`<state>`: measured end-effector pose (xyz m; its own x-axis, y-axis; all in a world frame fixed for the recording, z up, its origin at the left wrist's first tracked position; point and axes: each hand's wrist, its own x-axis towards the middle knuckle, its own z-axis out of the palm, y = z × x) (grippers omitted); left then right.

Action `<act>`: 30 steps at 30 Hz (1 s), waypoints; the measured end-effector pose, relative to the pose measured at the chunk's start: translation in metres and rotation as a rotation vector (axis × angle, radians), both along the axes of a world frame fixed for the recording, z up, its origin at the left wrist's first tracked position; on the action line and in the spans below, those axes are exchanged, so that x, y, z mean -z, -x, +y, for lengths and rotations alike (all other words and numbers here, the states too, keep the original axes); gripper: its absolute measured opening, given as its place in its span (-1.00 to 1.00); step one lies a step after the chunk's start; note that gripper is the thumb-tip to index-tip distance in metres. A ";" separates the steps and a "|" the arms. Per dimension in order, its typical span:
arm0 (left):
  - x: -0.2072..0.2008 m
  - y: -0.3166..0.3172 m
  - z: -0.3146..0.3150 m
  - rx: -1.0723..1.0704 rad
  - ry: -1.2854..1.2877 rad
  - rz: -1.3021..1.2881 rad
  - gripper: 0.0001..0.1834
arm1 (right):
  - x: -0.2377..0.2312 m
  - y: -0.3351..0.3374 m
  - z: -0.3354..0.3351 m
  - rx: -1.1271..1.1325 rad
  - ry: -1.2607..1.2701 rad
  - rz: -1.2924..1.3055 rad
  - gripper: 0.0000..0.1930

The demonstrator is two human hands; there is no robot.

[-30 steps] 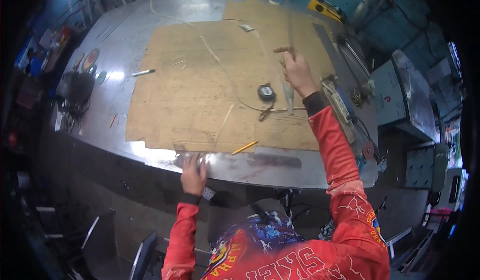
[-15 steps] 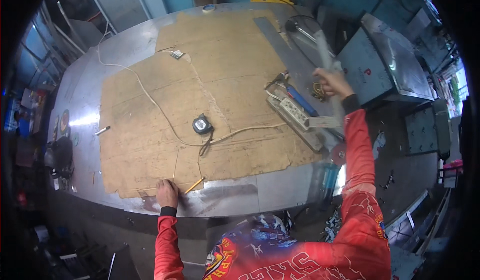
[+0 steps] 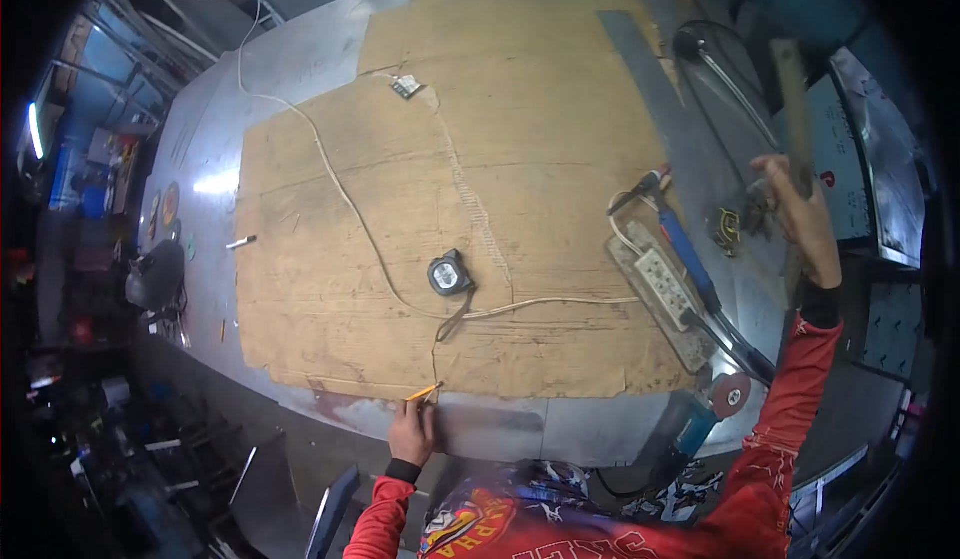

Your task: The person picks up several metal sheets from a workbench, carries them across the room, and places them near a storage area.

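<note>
A yellow pencil [image 3: 424, 393] is pinched in my left hand [image 3: 412, 433] at the near edge of the cardboard, its tip pointing right. Off to the right, over the table's side, my right hand [image 3: 805, 221] is closed around a long, grey metal square [image 3: 791, 94]. Its blade stands up past the fingers and is blurred; its short leg cannot be made out. A black tape measure [image 3: 449, 273] with a wrist strap rests on the cardboard [image 3: 560, 219], beyond my left hand.
A pale cord [image 3: 345, 199] crosses the cardboard to a white power strip [image 3: 662, 279]. Beside the strip lie a blue-handled tool [image 3: 685, 254] and a hammer [image 3: 640, 191]. An angle grinder [image 3: 695, 429] sits at the near right corner. A marker [image 3: 241, 243] lies at left.
My left hand has moved right and picked up the pencil from the table edge. My right hand has carried the square farther right, away from the power strip. The view has shifted too.
</note>
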<state>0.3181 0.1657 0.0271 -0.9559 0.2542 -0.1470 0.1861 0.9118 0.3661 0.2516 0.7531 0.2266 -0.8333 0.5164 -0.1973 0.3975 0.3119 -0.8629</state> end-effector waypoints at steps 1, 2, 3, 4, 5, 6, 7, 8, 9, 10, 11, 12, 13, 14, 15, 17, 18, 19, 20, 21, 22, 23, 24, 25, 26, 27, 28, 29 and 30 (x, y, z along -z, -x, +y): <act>-0.001 0.002 0.005 -0.007 0.007 -0.007 -0.72 | 0.029 -0.001 0.020 -0.007 0.007 -0.007 -0.58; -0.004 0.005 0.013 0.057 0.014 -0.008 -0.72 | 0.072 -0.009 0.047 -0.038 -0.476 -0.033 -0.54; -0.005 0.007 0.018 0.117 0.026 -0.007 -0.71 | 0.107 -0.015 0.065 -0.078 -0.954 -0.057 -0.50; 0.000 0.006 0.012 0.106 0.033 -0.015 -0.71 | 0.129 -0.020 0.069 -0.091 -0.947 -0.058 -0.50; 0.010 0.005 -0.001 0.150 0.078 -0.001 -0.67 | 0.148 -0.023 0.066 -0.112 -0.925 -0.188 -0.45; 0.016 0.005 -0.009 0.203 0.117 0.004 -0.64 | 0.161 -0.028 0.063 -0.129 -0.907 -0.332 -0.39; 0.015 0.006 -0.013 0.191 0.120 -0.001 -0.64 | 0.169 -0.026 0.055 -0.143 -0.905 -0.329 -0.39; 0.014 0.007 -0.015 0.183 0.151 0.002 -0.67 | 0.174 -0.023 0.046 -0.096 -0.880 -0.409 -0.36; 0.014 0.009 -0.016 0.180 0.179 0.006 -0.70 | 0.179 -0.021 0.042 -0.044 -0.856 -0.488 -0.32; 0.013 0.009 -0.017 0.174 0.176 0.004 -0.70 | 0.186 -0.021 0.043 -0.050 -0.860 -0.487 -0.32; 0.012 0.009 -0.018 0.113 0.113 0.035 -0.73 | 0.193 -0.021 0.046 -0.090 -0.922 -0.539 -0.28; 0.006 0.012 -0.018 0.056 0.057 0.068 -0.76 | 0.198 -0.021 0.046 -0.128 -0.978 -0.590 -0.24; 0.002 0.018 -0.017 0.036 0.071 0.089 -0.80 | 0.199 -0.023 0.049 -0.133 -0.944 -0.636 -0.18; -0.001 0.023 -0.014 0.033 0.073 0.092 -0.80 | 0.200 -0.025 0.047 -0.135 -0.944 -0.632 -0.18; -0.008 0.031 -0.009 0.088 0.076 0.084 -0.77 | 0.201 -0.025 0.044 -0.114 -0.958 -0.682 -0.16; -0.007 0.035 -0.012 0.140 0.074 0.083 -0.75 | 0.210 -0.025 0.049 -0.088 -0.977 -0.726 -0.15; 0.000 0.034 -0.019 0.214 0.060 0.081 -0.74 | 0.221 -0.026 0.061 -0.081 -0.956 -0.733 -0.15; 0.000 0.034 -0.023 0.288 0.048 0.076 -0.74 | 0.221 -0.025 0.063 -0.078 -0.934 -0.743 -0.15; 0.002 0.031 -0.023 0.287 0.039 0.084 -0.74 | 0.216 -0.029 0.066 -0.071 -0.943 -0.737 -0.15; 0.000 0.032 -0.018 0.239 0.046 0.058 -0.77 | 0.207 -0.027 0.064 -0.122 -0.934 -0.616 -0.19; 0.000 0.033 -0.016 0.192 0.047 0.030 -0.79 | 0.194 -0.027 0.063 -0.171 -0.927 -0.497 -0.23; 0.010 0.030 -0.019 0.163 -0.006 0.070 -0.82 | 0.178 -0.034 0.061 -0.161 -0.942 -0.487 -0.23; 0.013 0.035 -0.017 0.154 -0.017 0.089 -0.82 | 0.158 -0.040 0.056 -0.163 -0.831 -0.375 -0.24; 0.011 0.038 -0.015 0.021 -0.023 0.013 -0.82 | 0.127 -0.046 0.038 -0.175 -0.708 -0.268 -0.25; 0.010 0.045 -0.011 -0.108 -0.032 -0.066 -0.81 | 0.091 -0.055 0.020 -0.090 -0.675 -0.200 -0.30; 0.012 0.060 -0.003 -0.119 -0.140 -0.022 -0.78 | 0.056 -0.069 0.009 -0.083 -0.689 -0.127 -0.32; 0.004 0.077 0.012 -0.115 -0.145 0.007 -0.73 | 0.016 -0.080 -0.014 -0.089 -0.691 -0.072 -0.36; -0.010 0.096 0.032 -0.113 -0.146 0.040 -0.67 | -0.006 -0.095 -0.028 -0.056 -0.626 -0.026 -0.39; -0.028 0.116 0.057 -0.102 -0.183 0.009 -0.48 | -0.029 -0.111 -0.040 0.020 -0.460 -0.105 -0.40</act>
